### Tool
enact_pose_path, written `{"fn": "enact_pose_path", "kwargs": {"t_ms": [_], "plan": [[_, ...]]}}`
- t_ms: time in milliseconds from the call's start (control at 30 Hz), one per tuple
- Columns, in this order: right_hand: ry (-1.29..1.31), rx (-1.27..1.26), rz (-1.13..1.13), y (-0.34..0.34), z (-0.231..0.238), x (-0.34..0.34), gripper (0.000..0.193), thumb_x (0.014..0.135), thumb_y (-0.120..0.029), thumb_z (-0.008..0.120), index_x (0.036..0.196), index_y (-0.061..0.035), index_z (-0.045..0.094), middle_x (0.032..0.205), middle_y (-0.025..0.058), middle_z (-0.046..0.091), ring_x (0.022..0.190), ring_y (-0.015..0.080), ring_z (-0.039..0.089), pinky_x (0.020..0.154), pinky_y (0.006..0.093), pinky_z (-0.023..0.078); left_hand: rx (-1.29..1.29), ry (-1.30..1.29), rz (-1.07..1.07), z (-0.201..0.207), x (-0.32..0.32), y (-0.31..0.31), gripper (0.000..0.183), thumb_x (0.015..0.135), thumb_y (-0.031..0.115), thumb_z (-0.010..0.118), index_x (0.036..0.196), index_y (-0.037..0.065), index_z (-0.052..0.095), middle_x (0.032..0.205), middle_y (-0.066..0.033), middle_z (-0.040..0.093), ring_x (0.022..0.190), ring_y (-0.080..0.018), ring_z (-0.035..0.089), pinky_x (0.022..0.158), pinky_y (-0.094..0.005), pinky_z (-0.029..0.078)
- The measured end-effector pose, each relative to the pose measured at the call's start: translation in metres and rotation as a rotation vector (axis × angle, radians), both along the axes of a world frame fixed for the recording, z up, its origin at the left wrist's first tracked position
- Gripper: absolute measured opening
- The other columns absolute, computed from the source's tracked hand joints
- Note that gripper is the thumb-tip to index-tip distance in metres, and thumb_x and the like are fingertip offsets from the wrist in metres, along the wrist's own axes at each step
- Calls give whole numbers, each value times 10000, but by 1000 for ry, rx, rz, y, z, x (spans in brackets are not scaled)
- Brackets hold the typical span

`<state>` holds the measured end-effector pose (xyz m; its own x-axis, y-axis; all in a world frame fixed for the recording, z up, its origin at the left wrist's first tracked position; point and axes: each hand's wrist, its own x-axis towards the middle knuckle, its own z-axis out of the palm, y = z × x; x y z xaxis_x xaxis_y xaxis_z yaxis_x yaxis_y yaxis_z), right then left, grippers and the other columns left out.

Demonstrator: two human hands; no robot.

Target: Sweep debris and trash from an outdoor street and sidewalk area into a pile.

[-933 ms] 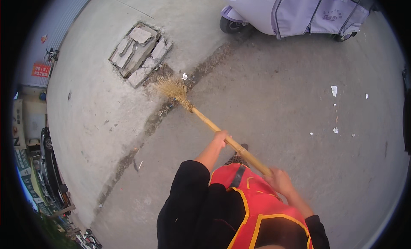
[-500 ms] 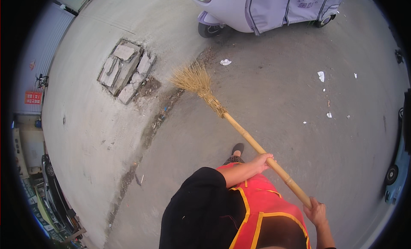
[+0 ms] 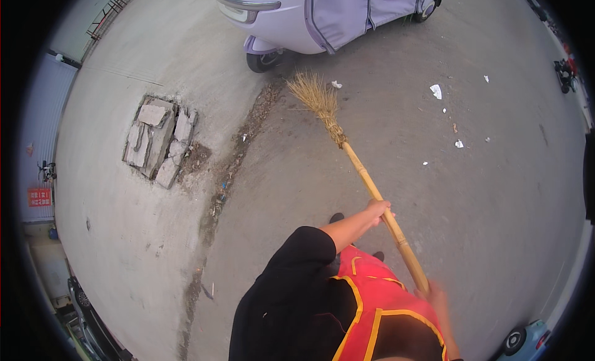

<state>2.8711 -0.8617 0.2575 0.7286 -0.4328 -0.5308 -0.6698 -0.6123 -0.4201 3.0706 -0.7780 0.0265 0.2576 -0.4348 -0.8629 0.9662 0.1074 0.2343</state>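
Observation:
A straw broom (image 3: 387,219) with a long bamboo handle slants across the middle of the view. My left hand (image 3: 379,211) is closed around the handle about halfway down. Near the handle's butt end my right hand (image 3: 436,297), blurred by motion, is wrapped round it beside my red apron (image 3: 396,305). The bristles (image 3: 315,95) fan out over the grey pavement, and a crumpled white scrap (image 3: 336,85) lies just to their right. A strip of dirt and grit (image 3: 248,134) runs along the ground left of the bristles.
A pale purple covered three-wheeler (image 3: 297,20) stands just beyond the broom. Broken concrete slabs (image 3: 152,141) fill a sunken patch at left. White paper scraps (image 3: 436,91) lie scattered to the right. A blue car (image 3: 527,339) is at lower right, a dark car (image 3: 93,320) at lower left.
The bristles have swung right, off the dirt strip and over to the white scrap. My right hand has drawn in toward my body. The surroundings have shifted left as my view turned.

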Motion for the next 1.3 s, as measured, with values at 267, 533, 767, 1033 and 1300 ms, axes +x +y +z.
{"fn": "enact_pose_path", "kwargs": {"t_ms": [267, 533, 767, 1033, 1300], "plan": [[110, -94, -133, 3, 26, -20, 313, 601, -106, 571, 879, -22, 455, 599, 200, 517, 574, 348, 516, 523, 381, 410, -212, 7, -126, 6, -12, -52, 115, 673, 78, 478, 747, 14, 417, 653, -71, 460, 579, -217, 534, 551, -319, 470], [108, -36, 466, 0, -22, 51, 335, 623, -191, 558, 893, -22, 455, 609, 201, 518, 598, 333, 517, 534, 390, 407, 74, 160, 204, -57, 7, 69, 122, 700, 76, 443, 794, 23, 386, 695, -76, 425, 632, -227, 504, 597, -365, 469], [-81, -134, 531, -46, -20, 40, 347, 608, -164, 574, 915, -52, 454, 622, 136, 534, 595, 301, 522, 527, 363, 408, -27, 201, 310, -13, 3, 44, 119, 713, 67, 435, 802, 22, 370, 726, -78, 424, 656, -225, 510, 600, -339, 462], [43, -268, 138, -40, 13, 59, 369, 601, -164, 574, 919, -40, 435, 586, 200, 514, 570, 340, 514, 521, 392, 408, -219, -47, 92, -14, 62, -87, 130, 694, 82, 462, 775, 9, 391, 674, -78, 430, 598, -220, 504, 535, -363, 471], [-98, -163, 280, -160, -25, 115, 302, 605, -162, 566, 870, -45, 477, 590, 176, 516, 585, 327, 510, 525, 373, 403, 130, 93, 221, -40, 109, -131, 114, 711, 72, 397, 801, 12, 361, 724, -100, 381, 646, -234, 452, 613, -389, 443]]}}
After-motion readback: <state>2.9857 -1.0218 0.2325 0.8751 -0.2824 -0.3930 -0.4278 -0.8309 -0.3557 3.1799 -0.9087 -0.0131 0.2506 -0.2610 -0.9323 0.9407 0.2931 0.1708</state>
